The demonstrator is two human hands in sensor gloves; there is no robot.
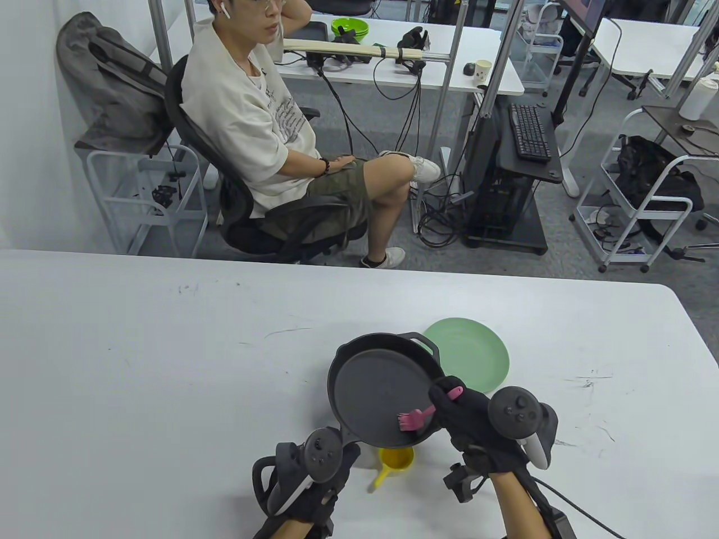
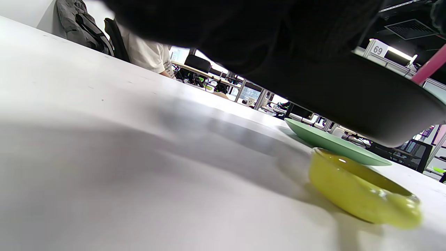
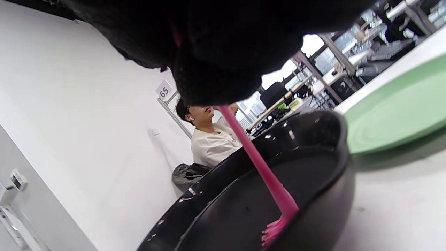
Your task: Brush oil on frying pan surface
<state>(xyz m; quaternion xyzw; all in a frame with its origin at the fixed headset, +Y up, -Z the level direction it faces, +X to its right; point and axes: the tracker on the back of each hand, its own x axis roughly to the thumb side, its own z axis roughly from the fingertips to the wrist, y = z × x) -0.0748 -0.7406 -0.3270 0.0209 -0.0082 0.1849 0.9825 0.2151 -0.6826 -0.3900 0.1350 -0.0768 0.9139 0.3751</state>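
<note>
A black frying pan (image 1: 382,387) is lifted a little above the white table; its underside shows in the left wrist view (image 2: 348,101). My left hand (image 1: 314,477) holds the pan's handle at its near left. My right hand (image 1: 472,415) grips a pink silicone brush (image 1: 415,418), bristles down on the pan's near right surface. In the right wrist view the brush (image 3: 268,177) reaches into the pan (image 3: 244,202). A small yellow oil bowl (image 1: 396,459) sits on the table just below the pan's near edge, and it also shows in the left wrist view (image 2: 362,191).
A green plate (image 1: 477,359) lies on the table right behind the pan, partly under its rim. A person sits on a chair (image 1: 281,140) beyond the table's far edge. The white table (image 1: 168,365) spreads wide to the left.
</note>
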